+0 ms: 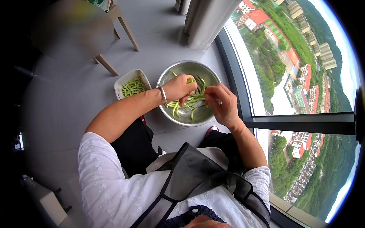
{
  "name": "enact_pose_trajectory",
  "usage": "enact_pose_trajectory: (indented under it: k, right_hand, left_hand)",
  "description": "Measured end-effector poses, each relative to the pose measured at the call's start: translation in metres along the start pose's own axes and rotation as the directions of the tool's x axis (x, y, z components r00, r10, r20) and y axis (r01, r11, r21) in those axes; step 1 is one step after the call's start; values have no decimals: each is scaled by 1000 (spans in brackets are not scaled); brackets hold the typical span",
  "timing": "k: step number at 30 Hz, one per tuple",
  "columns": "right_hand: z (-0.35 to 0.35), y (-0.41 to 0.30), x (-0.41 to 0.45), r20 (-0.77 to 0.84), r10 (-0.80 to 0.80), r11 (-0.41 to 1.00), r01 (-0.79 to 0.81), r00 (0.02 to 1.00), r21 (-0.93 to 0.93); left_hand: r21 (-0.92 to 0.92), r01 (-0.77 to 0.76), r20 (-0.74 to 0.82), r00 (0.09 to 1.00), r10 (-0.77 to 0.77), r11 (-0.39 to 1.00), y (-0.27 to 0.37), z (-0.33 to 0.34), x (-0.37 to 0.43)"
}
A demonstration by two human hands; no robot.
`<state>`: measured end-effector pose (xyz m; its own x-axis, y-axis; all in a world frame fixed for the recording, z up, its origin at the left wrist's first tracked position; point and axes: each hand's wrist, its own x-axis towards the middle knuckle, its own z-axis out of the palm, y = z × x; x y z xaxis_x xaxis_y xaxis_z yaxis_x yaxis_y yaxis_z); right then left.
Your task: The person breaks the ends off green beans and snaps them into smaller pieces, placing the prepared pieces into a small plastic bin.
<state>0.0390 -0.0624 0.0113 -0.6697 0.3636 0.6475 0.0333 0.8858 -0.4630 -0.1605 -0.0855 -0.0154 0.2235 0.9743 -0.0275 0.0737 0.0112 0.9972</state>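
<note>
A wide metal bowl (188, 123) stands on the floor before me, with long green beans (182, 105) lying in it. My left hand (179, 87), with a silver bangle at the wrist, is over the bowl, its fingers closed on green bean pieces (191, 80). Over the bowl's right rim, my right hand (223, 102) has its fingertips bent close together; whether something thin is pinched between them cannot be made out. Left of the bowl, a white plastic basket (118, 90) holds short cut bean pieces (133, 86).
A stool with wooden legs (128, 32) stands at the upper left, partly behind a blur. A pale curtain (206, 25) hangs near the dark window frame (232, 74) on the right. A shoe (212, 130) shows just below the bowl.
</note>
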Motion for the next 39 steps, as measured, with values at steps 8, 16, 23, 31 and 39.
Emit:
enact_pose_trajectory:
  k: [8, 16, 23, 31, 39]
  right_hand:
    - [-1, 21, 1, 120, 360, 779, -368, 925, 507]
    - [-2, 42, 3, 120, 297, 746, -309, 947, 590]
    - [5, 43, 10, -247, 118, 935, -24, 962, 353]
    - [10, 37, 24, -255, -207, 966, 157, 944, -205]
    - [-16, 26, 15, 0, -49, 981, 48, 999, -187]
  left_hand:
    - [-316, -63, 180, 976, 125, 947, 14, 11, -5]
    - [-258, -100, 230, 960, 161, 961, 14, 14, 8]
    - [-424, -88, 121, 981, 152, 902, 20, 22, 12]
    - [-312, -197, -117, 979, 168, 929, 13, -17, 11]
    - [139, 377, -500, 825, -263, 916, -63, -174, -17]
